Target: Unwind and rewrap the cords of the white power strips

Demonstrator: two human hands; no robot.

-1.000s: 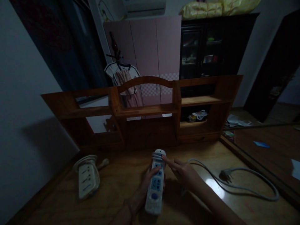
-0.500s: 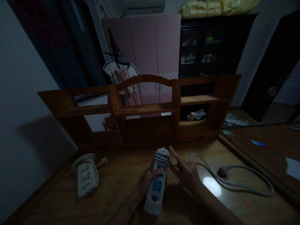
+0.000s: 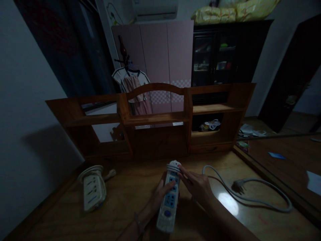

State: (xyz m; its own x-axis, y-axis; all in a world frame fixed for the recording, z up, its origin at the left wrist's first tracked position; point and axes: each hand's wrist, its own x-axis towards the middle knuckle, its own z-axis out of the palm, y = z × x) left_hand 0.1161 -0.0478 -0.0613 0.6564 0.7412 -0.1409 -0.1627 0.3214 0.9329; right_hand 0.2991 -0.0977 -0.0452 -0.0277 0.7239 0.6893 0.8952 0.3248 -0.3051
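Inside the curled fingers of the left hand (image 3: 159, 193), holding the power strip (image 3: 169, 201), with several turns of cord (image 3: 173, 168) done around its far end, against the narrowed fingertips of the right hand (image 3: 200, 187); cannot tell if pinching. To the right of those fingers, showing loose cord (image 3: 260, 181) not yet wound, with a plug (image 3: 238, 185), on the table (image 3: 125, 207). Beyond all fingers, seeing a plastic bag (image 3: 215, 124) in or behind the lower-right opening of the shelf (image 3: 218, 107), cannot tell which.

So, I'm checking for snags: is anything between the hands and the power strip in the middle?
Nothing visible blocks either. The left hand holds the power strip directly, and the right hand is at the cord wound around its far end.
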